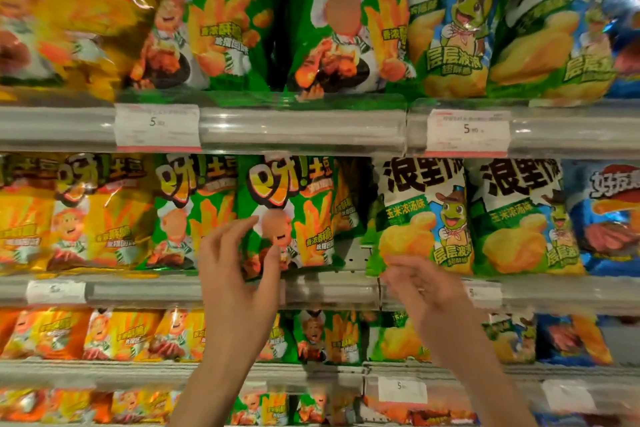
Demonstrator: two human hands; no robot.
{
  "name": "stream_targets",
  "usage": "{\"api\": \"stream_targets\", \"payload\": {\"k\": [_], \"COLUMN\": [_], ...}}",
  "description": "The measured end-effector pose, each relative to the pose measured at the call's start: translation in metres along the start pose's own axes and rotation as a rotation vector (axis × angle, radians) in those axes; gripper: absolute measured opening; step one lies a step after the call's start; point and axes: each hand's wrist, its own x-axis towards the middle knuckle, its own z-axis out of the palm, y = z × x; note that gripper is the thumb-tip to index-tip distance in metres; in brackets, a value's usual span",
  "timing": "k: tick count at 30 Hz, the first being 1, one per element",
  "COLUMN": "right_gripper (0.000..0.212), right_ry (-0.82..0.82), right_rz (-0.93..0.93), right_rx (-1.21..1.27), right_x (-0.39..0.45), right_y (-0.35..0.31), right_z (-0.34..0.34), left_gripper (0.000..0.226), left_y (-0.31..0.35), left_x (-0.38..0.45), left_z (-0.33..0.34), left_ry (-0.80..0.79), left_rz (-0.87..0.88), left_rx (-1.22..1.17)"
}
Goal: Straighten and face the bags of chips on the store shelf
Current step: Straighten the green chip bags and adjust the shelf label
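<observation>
Both hands are raised at the middle shelf (329,291). My left hand (235,270) is in front of the lower left corner of a green potato-stick bag (298,211), fingers spread, thumb touching its face; whether it grips the bag I cannot tell. Behind that bag a second bag (346,198) stands turned sideways in a gap. My right hand (426,284) hovers with loosely curled fingers just below a white-and-green turtle chip bag (422,218), holding nothing.
The shelf above carries green stick bags (343,21) and turtle bags (450,28). Yellow bags (86,211) fill the left, blue bags (606,215) the right. Price tags (157,128) sit on the rails. Lower shelves hold smaller bags (325,336).
</observation>
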Motion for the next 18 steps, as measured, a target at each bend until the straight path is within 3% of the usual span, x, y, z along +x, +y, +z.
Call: {"api": "stream_targets", "payload": {"k": [3,6,8,13,18], "right_gripper": [0.018,0.058,0.071,0.06,0.062], "right_ry": [0.003,0.02,0.001,0.068,0.164], "right_rz": [0.026,0.057,0.062,0.078,0.02], "right_rx": [0.018,-0.049,-0.044,0.069,0.017], "right_x": [0.024,0.044,0.047,0.044,0.052], "right_y": [-0.016,-0.026,-0.033,-0.039,-0.043], "right_z": [0.042,0.078,0.095,0.108,0.088], "left_gripper": [0.049,0.056,0.057,0.052,0.056], "left_y": [-0.01,-0.013,-0.014,-0.021,-0.014], "left_x": [0.016,0.026,0.031,0.033,0.038], "left_z": [0.0,0.0,0.0,0.003,0.016], "left_ry": [-0.05,-0.126,-0.146,-0.143,-0.178], "left_rz": [0.055,0.064,0.074,0.124,0.107], "left_rx": [0.07,0.112,0.139,0.081,-0.051]}}
